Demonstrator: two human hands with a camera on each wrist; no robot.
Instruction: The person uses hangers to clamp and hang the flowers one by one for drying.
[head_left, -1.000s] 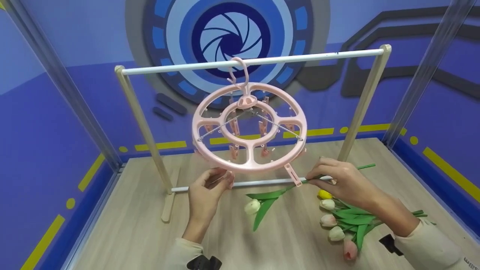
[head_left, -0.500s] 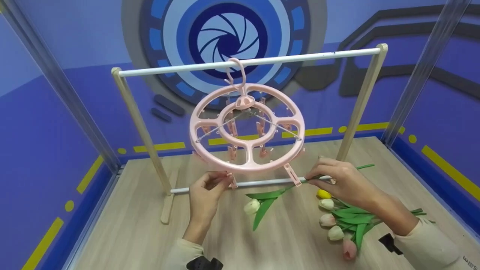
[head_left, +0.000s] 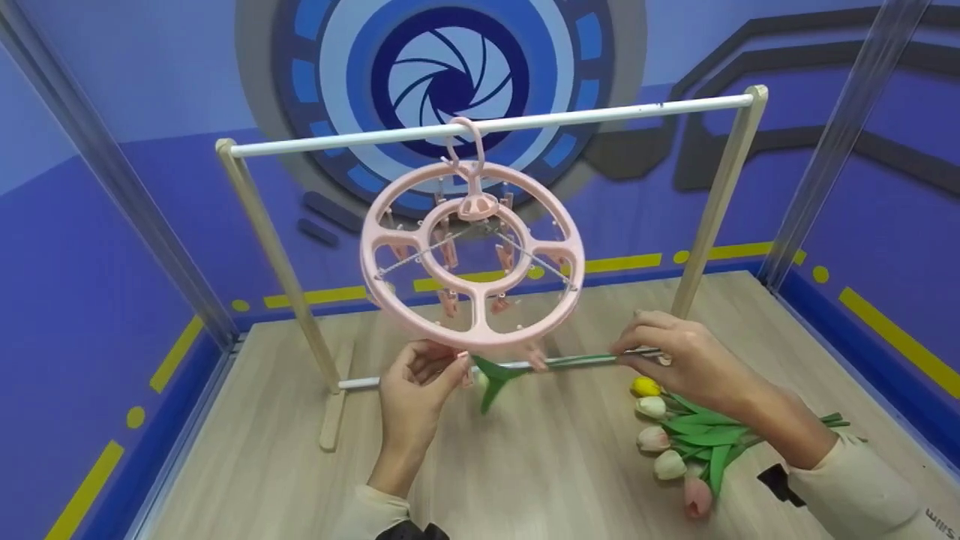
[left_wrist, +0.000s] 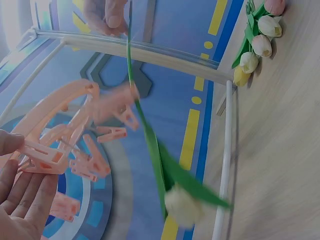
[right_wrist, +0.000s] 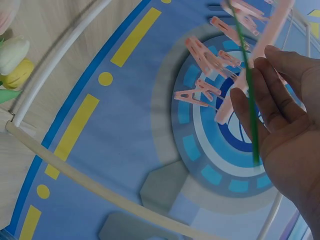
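A round pink clip hanger [head_left: 480,319] hangs by its hook from a white rail. Below its near rim, my left hand [head_left: 412,405] pinches a pink clothespin [left_wrist: 45,156] between thumb and fingers. A white tulip [left_wrist: 182,205] with green leaves swings, blurred; its stem [left_wrist: 155,150] meets the tip of another clothespin [left_wrist: 112,105]. In the head view the left hand mostly hides the bloom. My right hand [head_left: 690,360] is at the stem's free end. In the right wrist view the stem crosses in front of its extended fingers, unpinched.
Several tulips, white, pinkish and one yellow [head_left: 645,386], lie bunched on the wooden table [head_left: 547,480] at the right. The rack's wooden posts [head_left: 724,202] stand on both sides, joined low down by a white bar [head_left: 360,383]. Printed blue walls enclose the table.
The hanger has swung left. The tulip has swung left and up with its clothespin, and its stem no longer sticks out past my right hand, whose hold has loosened. The left hand stays on its clothespin.
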